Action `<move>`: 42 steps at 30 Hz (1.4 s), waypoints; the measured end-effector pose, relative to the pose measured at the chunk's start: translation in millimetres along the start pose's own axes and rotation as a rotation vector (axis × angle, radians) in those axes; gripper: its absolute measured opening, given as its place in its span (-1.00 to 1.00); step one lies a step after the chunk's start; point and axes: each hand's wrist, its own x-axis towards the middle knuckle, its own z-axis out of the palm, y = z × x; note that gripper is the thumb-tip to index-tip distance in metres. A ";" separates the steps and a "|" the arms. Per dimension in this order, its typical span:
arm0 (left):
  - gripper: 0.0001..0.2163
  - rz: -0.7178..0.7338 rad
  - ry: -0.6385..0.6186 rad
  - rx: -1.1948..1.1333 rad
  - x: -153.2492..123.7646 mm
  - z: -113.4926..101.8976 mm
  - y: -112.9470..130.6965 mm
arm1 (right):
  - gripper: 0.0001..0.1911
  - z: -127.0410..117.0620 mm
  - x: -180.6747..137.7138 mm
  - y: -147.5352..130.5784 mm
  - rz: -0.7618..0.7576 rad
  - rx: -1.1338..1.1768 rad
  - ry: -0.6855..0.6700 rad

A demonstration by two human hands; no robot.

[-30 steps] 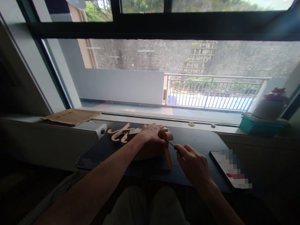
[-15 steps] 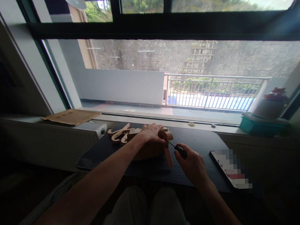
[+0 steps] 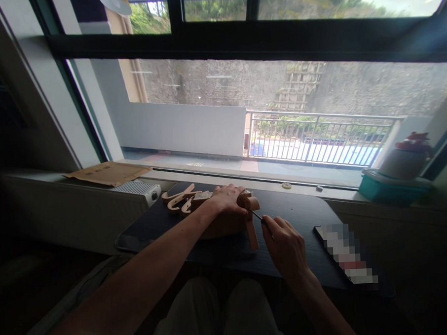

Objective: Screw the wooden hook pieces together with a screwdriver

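My left hand (image 3: 227, 199) lies on top of a light wooden model (image 3: 226, 221) on the dark table (image 3: 307, 213) and holds it down. My right hand (image 3: 286, 244) grips a small dark-handled screwdriver (image 3: 258, 217). Its thin shaft points at the model's right end, where a narrow wooden strip (image 3: 252, 235) hangs down. Curved wooden pieces (image 3: 178, 199) lie just left of the model, beyond my left wrist.
A phone (image 3: 342, 253) lies flat on the table right of my right hand. On the sill stand a white device (image 3: 139, 190), a brown envelope (image 3: 107, 172), a teal box (image 3: 391, 190) with a pot on it and two small bits (image 3: 286, 186). My knees are under the table's near edge.
My right hand has turned on the screwdriver: the dark handle that showed half a second ago is now covered by my fingers. The left hand and the model have stayed put.
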 end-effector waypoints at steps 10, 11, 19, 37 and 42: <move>-0.29 0.010 0.024 0.015 0.3 2.0 0.1 | -0.69 -3.2 8.3 -2.1 0.186 0.158 -0.065; -0.29 0.009 0.023 0.016 0.4 2.0 0.1 | -0.69 -4.9 9.3 -2.6 0.199 0.149 -0.082; -0.33 -0.003 0.013 0.004 -4.9 -2.9 3.8 | -0.69 -15.5 6.6 -6.8 -0.013 -0.168 -0.090; -0.31 -0.022 -0.013 -0.003 -6.3 -5.1 6.1 | -0.70 -6.7 8.1 -1.9 0.146 0.000 -0.120; -0.31 -0.008 0.000 -0.006 -6.0 -5.0 5.2 | -0.72 -13.0 8.1 -3.4 0.024 -0.082 -0.079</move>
